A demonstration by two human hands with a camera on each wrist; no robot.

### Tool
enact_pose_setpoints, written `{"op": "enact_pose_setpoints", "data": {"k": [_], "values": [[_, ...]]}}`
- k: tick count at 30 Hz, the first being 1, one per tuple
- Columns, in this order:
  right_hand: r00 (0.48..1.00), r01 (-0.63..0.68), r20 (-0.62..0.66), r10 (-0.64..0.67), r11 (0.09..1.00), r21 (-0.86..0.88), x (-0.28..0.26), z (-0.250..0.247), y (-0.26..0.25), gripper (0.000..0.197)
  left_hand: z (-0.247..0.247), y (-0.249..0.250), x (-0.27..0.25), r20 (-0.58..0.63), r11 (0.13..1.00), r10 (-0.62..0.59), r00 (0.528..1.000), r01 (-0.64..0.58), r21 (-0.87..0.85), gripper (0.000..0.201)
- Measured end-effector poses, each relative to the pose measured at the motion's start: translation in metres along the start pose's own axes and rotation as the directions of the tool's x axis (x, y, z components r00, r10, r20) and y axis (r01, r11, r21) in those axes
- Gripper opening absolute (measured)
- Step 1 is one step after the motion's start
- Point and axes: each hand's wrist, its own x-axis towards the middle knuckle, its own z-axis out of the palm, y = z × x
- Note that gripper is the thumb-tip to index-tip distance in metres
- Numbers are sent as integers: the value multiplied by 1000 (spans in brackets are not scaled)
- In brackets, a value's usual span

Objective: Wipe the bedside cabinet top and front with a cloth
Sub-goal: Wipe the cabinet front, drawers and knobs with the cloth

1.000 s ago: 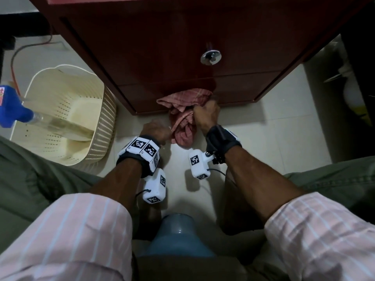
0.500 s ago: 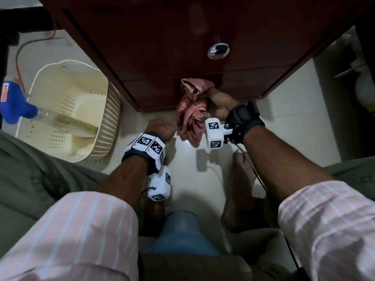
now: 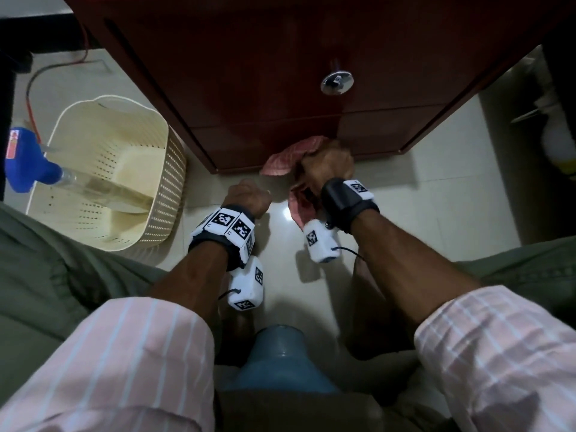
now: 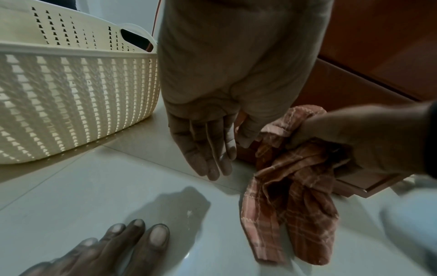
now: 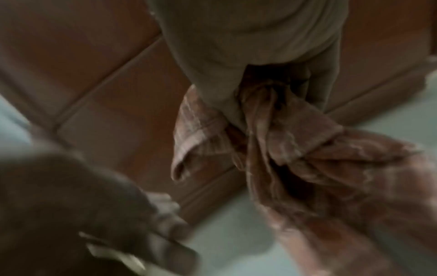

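Note:
The dark red wooden bedside cabinet (image 3: 280, 73) stands in front of me, with a round metal knob (image 3: 337, 82) on its front. My right hand (image 3: 327, 166) grips a bunched pink checked cloth (image 3: 285, 160) and holds it against the bottom edge of the cabinet front; the loose end hangs to the floor. The left wrist view shows the same cloth (image 4: 290, 186) in the right hand (image 4: 354, 142). The right wrist view is blurred, but the cloth (image 5: 307, 158) shows in my fist against the cabinet (image 5: 94, 93). My left hand (image 3: 249, 198) hangs beside it, fingers (image 4: 208, 153) straight, holding nothing.
A cream perforated basket (image 3: 168, 188) stands on the tiled floor to the left, with a blue-headed spray bottle (image 3: 31, 173) lying across it. A red wire (image 3: 29, 98) runs behind it. A white bottle (image 3: 558, 141) stands at the right. A blue-grey object (image 3: 280, 353) sits between my knees.
My right hand slid the cloth to the right along the cabinet's bottom edge, then back a little to the left, and turned its back upward. The left hand has stayed in place.

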Motion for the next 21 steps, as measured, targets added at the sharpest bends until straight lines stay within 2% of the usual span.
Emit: {"op": "enact_pose_setpoints", "data": {"k": [1,2,3,4,5,6,8,11,12,13,14,15,17,20,21], "values": [[975,-103,211,67,981,164,1,-12,-6,18,0,0,0,1,1000,13,1000,-13,6,51],[891,-271,445,92,893,359,3,-24,-11,15,1,1,-1,5,1000,26,1000,-26,18,47],[782,-452,622,40,723,522,3,-38,-12,15,2,2,0,7,999,31,999,-32,28,41],[694,-585,718,-56,539,607,3,-49,-10,14,4,3,0,5,999,32,999,-32,31,38],[661,-647,742,-114,414,640,5,-56,-6,19,5,3,0,9,999,32,999,-33,22,38],[658,-663,742,-131,368,652,4,-59,-2,26,5,4,0,14,999,29,999,-29,16,40],[680,-658,727,-97,359,662,6,-56,0,19,5,4,2,24,999,30,999,-30,16,47],[701,-653,710,-63,343,675,0,-48,-7,41,3,5,-2,22,998,52,998,-53,34,49],[709,-644,703,-52,357,676,-1,-43,-7,43,3,4,-3,12,998,53,999,-53,42,50],[739,-603,673,-19,428,673,2,-37,-6,40,3,2,-2,4,998,47,999,-47,45,51],[787,-532,616,27,535,656,5,-31,-6,34,3,0,-1,-4,998,34,999,-34,49,51],[851,-439,521,68,637,633,9,-22,-7,32,3,-2,0,-14,998,18,1000,-17,54,52],[951,-259,286,115,800,541,10,-9,-8,44,3,-7,5,-29,997,0,1000,2,75,52],[996,-81,71,54,879,471,2,6,-6,14,6,-13,14,-16,994,5,1000,-3,109,46],[1000,-17,-2,20,913,407,-1,12,-6,13,6,-14,16,-18,993,9,1000,-7,116,45]]}}
